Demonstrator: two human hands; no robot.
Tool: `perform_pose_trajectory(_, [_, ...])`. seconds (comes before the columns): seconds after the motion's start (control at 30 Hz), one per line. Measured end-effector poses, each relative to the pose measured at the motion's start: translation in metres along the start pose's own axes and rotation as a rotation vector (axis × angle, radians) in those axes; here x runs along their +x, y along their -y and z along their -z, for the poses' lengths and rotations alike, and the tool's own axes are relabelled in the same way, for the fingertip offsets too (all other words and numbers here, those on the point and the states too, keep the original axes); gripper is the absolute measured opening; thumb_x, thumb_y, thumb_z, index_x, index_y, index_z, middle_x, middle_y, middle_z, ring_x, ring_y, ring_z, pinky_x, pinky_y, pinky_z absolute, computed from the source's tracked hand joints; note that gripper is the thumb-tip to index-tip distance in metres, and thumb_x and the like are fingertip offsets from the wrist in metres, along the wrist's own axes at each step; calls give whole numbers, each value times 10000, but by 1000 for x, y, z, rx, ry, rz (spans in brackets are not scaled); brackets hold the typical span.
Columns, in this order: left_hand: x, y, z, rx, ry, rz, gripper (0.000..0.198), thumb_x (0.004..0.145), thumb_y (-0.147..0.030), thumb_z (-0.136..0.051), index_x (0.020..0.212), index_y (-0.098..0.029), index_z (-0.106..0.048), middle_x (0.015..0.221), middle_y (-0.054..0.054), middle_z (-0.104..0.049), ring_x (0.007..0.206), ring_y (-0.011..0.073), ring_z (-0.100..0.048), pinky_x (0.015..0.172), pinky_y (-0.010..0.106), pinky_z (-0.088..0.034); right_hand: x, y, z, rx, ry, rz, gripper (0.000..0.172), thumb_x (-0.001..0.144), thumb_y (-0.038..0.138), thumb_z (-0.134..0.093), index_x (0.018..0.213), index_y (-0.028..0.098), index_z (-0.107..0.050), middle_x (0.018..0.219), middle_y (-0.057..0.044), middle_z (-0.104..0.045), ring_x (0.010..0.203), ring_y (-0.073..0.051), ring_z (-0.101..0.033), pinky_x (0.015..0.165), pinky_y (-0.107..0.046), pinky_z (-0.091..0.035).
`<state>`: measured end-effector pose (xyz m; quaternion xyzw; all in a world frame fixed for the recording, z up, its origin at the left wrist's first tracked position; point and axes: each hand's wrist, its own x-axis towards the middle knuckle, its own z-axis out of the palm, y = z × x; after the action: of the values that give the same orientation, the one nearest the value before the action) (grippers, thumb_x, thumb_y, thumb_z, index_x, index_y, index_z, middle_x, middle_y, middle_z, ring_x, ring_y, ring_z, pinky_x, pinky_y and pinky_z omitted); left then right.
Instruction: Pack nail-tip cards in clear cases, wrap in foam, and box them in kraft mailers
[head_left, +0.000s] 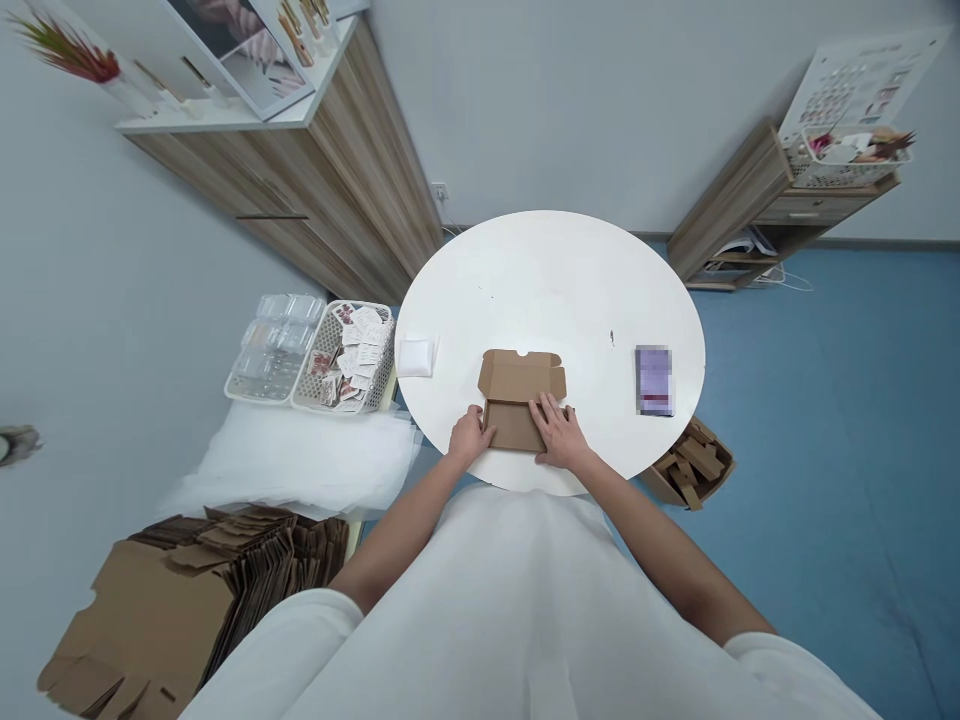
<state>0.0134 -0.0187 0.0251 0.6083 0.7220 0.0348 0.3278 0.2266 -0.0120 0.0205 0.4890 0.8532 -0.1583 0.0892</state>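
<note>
A brown cardboard mailer box (pixel 514 428) lies near the front edge of the round white table, its lid (pixel 522 377) folded back away from me and its side flaps spread. My left hand (pixel 470 437) grips the left wall, thumb inside the box and fingers outside. Over the right wall rests my right hand (pixel 561 432), with several fingers reaching into the box and one by the wall's far corner; it holds that side. Inside, the visible part of the box bottom is bare.
On the table (pixel 555 270) are a white packet (pixel 416 357) at left and a purple, pixelated item (pixel 655 380) at right. Leftward stand a basket of small packets (pixel 349 358), clear plastic trays (pixel 276 340), white sheets (pixel 300 455) and stacked flat cardboard (pixel 157 620). A carton of cardboard pieces (pixel 694 465) sits low at right.
</note>
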Motion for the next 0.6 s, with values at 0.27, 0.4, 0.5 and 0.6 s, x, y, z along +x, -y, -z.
perform_pose_trajectory(0.27, [-4,3,19,-29,111,-296,1155,409,-483,-774,1358,-225,-168,1143,124,-459,950,284,-543,747,336,-422,4,-9,0,-15,-1,21,1155,529,484,-699,1392,165,-1,1460,-168,-13,1333,-325,19,1011,-526,-116])
perform_pose_trajectory(0.4, [9,-4,18,39,160,-296,1140,409,-452,-780,1360,-248,-186,1135,115,-453,1021,318,-513,771,337,-414,5,-11,7,-16,0,30,1154,532,500,-695,1392,169,-1,1458,-172,-33,1333,-320,8,1016,-517,-101])
perform_pose_trajectory(0.5, [15,-9,14,37,164,-289,1118,420,-440,-777,1356,-250,-195,1160,119,-441,1040,322,-505,781,329,-407,-4,-19,14,49,-52,-13,1124,557,569,-651,1393,177,-10,1460,-163,-2,1333,-320,20,1016,-513,-108])
perform_pose_trajectory(0.6, [18,-12,10,-9,153,-267,1117,399,-427,-785,1346,-253,-218,1141,116,-453,1013,326,-522,757,323,-409,-23,-34,15,244,-152,-236,1004,647,622,-539,1394,192,-26,1464,-143,5,1334,-312,-19,1003,-500,-184])
